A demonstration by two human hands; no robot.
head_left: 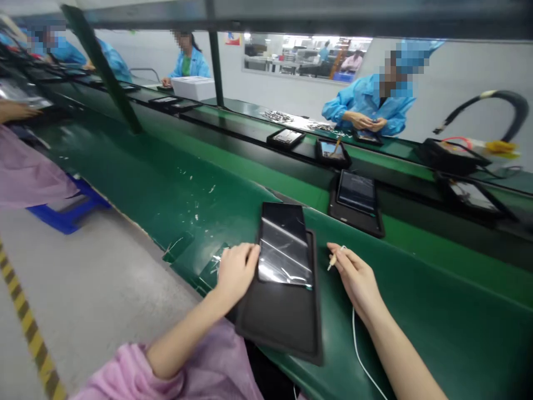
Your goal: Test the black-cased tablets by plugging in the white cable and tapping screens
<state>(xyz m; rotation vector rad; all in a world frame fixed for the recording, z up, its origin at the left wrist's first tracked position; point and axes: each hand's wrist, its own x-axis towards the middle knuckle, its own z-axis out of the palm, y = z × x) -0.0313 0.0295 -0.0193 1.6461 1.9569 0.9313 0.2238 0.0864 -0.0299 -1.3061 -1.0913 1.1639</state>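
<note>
Left hand (238, 271): resting at the tablet's (285, 241) left edge, grip unclear.
Right hand (358, 279): pinching a cable plug (332, 261).
Tablet: lying on the tray (278, 319).
Tray: overhanging the bench (416, 280) edge; a bump could tip it.

No text, label or number is readable; the small wall poster (232, 38) is too blurred.
</note>
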